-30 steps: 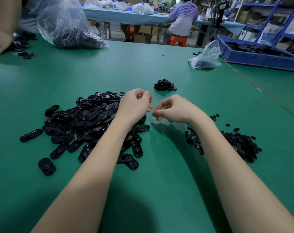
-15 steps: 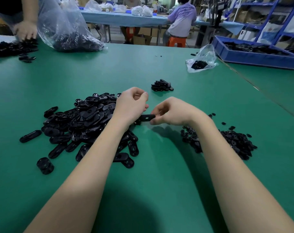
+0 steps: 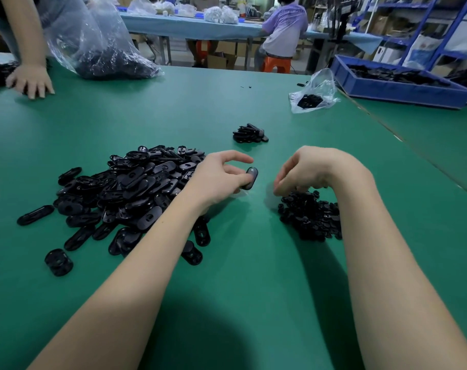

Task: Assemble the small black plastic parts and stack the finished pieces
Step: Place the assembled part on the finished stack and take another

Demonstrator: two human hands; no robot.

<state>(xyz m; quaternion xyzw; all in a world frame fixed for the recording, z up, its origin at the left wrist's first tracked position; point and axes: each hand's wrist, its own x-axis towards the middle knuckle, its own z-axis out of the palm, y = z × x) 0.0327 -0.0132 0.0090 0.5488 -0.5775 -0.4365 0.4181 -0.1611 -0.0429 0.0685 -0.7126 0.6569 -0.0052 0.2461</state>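
A: Where are your hands?

B: Your left hand pinches one oval part just above the table, beside the big pile.

A: And your right?

B: Your right hand curls down, fingertips touching the small pile. I cannot tell whether it grips anything. The stack sits beyond both hands.

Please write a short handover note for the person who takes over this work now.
Left hand holds one oval piece.
Right hand reaches into the small-parts pile; whether it holds one, I cannot tell.
Oval pile lies to the left.
Finished stack lies beyond the hands.
Done: a small stack.
Left: most of both piles.
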